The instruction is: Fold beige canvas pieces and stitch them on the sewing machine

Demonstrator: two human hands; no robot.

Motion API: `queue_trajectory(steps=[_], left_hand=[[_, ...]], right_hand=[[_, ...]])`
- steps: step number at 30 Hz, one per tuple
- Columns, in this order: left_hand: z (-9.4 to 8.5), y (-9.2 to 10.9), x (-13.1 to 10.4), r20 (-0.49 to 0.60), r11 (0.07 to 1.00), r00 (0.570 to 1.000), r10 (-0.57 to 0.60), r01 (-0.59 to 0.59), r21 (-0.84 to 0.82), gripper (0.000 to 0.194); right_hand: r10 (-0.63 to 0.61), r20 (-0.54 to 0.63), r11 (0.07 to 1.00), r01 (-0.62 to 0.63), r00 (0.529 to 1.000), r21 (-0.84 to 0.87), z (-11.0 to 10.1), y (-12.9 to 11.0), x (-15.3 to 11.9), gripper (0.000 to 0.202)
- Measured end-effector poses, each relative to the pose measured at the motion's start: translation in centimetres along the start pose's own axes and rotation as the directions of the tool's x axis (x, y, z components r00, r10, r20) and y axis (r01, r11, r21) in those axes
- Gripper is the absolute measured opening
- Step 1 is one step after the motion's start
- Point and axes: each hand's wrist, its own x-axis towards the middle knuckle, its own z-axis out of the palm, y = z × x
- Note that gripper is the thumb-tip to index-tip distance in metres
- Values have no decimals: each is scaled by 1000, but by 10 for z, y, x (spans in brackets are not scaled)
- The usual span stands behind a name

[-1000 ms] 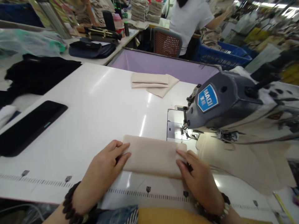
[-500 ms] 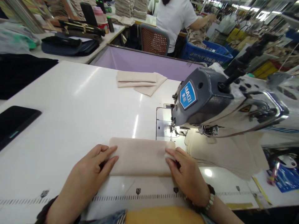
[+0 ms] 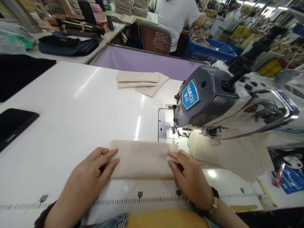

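A beige folded fabric piece (image 3: 142, 160) lies flat on the white table, in front of the sewing machine (image 3: 204, 98). My left hand (image 3: 91, 174) has its thumb and index finger on the left end of the fabric, the other fingers curled. At the right end, my right hand (image 3: 188, 174) pinches the fabric between thumb and index finger. The fabric's upper right corner is close to the needle plate (image 3: 165, 130), just below it in view. The undersides of both grips are hidden.
Beige fabric pieces (image 3: 230, 155) are stacked right of the needle. Another folded piece (image 3: 137, 79) lies at the table's far side. A black phone-like slab (image 3: 16, 125) is at left. Ruler marks (image 3: 156, 199) run along the front. A person (image 3: 177, 22) sits beyond the purple partition (image 3: 147, 61).
The view has shifted very slightly. Both hands and the fabric stay practically in place. The co-worker's arm in the background has drawn back.
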Motion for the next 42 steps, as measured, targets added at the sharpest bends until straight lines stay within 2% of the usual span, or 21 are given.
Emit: queue_trajectory(steps=[16, 27, 36, 42], left_hand=[[-1, 1, -1, -44, 1000, 999, 20, -21, -21, 39], [-4, 7, -2, -2, 994, 998, -60, 60, -91, 33], [-6, 11, -2, 34, 990, 996, -81, 84, -115, 27], [-6, 10, 0, 39, 991, 996, -84, 87, -98, 30]], right_hand=[[5, 15, 1000, -5, 1000, 8, 0, 1, -1, 21], [-55, -33, 996, 53, 998, -73, 0, 3, -2, 22], [-108, -57, 991, 102, 993, -92, 3, 9, -3, 23], [-98, -55, 992, 93, 994, -88, 3, 7, -2, 22]])
